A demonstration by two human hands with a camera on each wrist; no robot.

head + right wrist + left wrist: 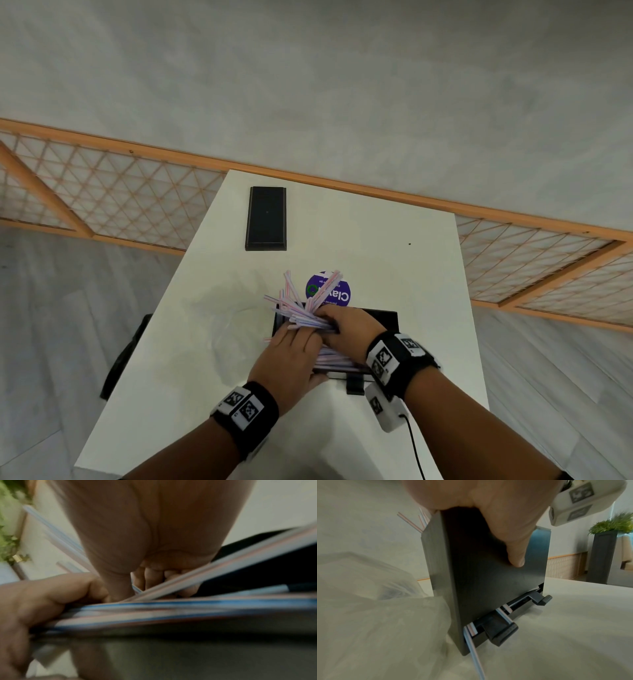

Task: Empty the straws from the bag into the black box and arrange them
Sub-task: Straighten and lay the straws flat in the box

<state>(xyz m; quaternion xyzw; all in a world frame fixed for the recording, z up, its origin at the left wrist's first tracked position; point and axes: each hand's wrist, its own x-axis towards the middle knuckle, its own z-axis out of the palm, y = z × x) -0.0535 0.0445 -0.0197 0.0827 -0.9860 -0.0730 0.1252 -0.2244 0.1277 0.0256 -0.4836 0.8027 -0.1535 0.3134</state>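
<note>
White table (359, 240), long and narrow. The black box (387, 318) stands upright near the table's near end; both hands work over its open top.

Clear plastic bag (219, 329) lies crumpled just left of the box, touching its side in the left wrist view.

A flat black lid (266, 218) lies well beyond the box, toward the far end, long axis running away from the person. A round purple sticker (337, 291) sits just behind the box.

Straws (301, 308), striped pink, blue and white: a loose bundle lying across the box top, long axis slanting, far ends fanning up and away to the left. A few ends poke out of the slot at the box's foot.

Left hand (291, 356): fingers flat over the bundle, thumb pressed on the box's front face.

Right hand (346, 325): fingers curled over the straws, gripping the bundle; blurred in its wrist view.
</note>
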